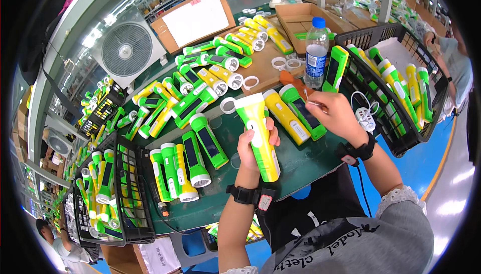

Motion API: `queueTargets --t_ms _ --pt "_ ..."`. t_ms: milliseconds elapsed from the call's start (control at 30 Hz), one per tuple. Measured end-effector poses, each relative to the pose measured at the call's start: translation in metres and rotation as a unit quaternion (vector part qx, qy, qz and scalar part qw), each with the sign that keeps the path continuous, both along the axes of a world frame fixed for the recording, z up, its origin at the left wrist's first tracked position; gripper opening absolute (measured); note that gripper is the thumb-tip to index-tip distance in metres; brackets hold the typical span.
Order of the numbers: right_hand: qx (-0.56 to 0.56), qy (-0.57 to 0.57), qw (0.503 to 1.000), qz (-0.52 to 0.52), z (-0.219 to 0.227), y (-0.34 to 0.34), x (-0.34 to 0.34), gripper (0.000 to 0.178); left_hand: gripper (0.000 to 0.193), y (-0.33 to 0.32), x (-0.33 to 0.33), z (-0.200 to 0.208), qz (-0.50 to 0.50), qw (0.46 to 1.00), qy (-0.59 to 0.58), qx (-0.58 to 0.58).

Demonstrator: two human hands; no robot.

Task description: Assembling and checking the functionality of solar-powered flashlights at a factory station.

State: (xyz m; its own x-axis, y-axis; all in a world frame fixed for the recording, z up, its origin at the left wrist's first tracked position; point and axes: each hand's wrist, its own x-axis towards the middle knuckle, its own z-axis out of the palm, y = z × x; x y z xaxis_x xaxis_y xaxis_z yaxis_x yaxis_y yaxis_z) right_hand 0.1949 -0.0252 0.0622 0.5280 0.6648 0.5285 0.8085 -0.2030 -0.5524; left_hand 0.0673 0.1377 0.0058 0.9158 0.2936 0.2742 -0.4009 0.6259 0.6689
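Note:
My left hand (247,150) is wrapped round a yellow-and-green flashlight (261,146), its white head tilted up and away from me. To its right, my right hand (334,116) is closed in a pinch; a thin pale tip shows at the fingers, too small to name. Just beneath that hand lie a green flashlight with a dark panel (302,108) and a yellow flashlight (286,116), side by side. An orange-brown piece (292,81) shows beyond the fingertips. Left of my left hand, several more flashlights (193,158) lie in a row on the green table (220,201).
A heap of flashlights (173,101) covers the table's far left. White rings (250,82) lie around it. Black crates of flashlights stand left (145,199) and right (401,144). A water bottle (315,56) and white power strip (366,118) are near my right hand.

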Motion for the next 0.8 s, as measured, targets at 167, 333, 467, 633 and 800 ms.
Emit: queueTargets --t_ms 167,333,467,633,800 --pt "-0.003 0.069 0.995 0.070 -0.002 0.012 -0.008 0.016 0.052 -0.004 0.000 0.000 -0.028 0.999 -0.020 0.020" --pt "0.109 0.104 0.977 0.151 0.015 0.035 -0.023 0.012 0.060 -0.004 -0.001 -0.005 -0.109 0.993 -0.035 0.040" --pt "0.002 0.126 0.979 0.162 0.001 0.049 -0.016 0.018 0.064 -0.007 -0.002 0.001 -0.102 0.994 -0.038 0.016" --pt "-0.165 0.239 0.940 0.181 -0.028 0.050 -0.015 0.026 0.053 0.012 0.003 0.014 0.022 0.996 0.025 -0.078" --pt "-0.089 0.054 0.987 0.120 -0.053 0.049 -0.037 0.024 0.078 0.056 0.002 -0.015 0.496 0.700 0.227 0.461"
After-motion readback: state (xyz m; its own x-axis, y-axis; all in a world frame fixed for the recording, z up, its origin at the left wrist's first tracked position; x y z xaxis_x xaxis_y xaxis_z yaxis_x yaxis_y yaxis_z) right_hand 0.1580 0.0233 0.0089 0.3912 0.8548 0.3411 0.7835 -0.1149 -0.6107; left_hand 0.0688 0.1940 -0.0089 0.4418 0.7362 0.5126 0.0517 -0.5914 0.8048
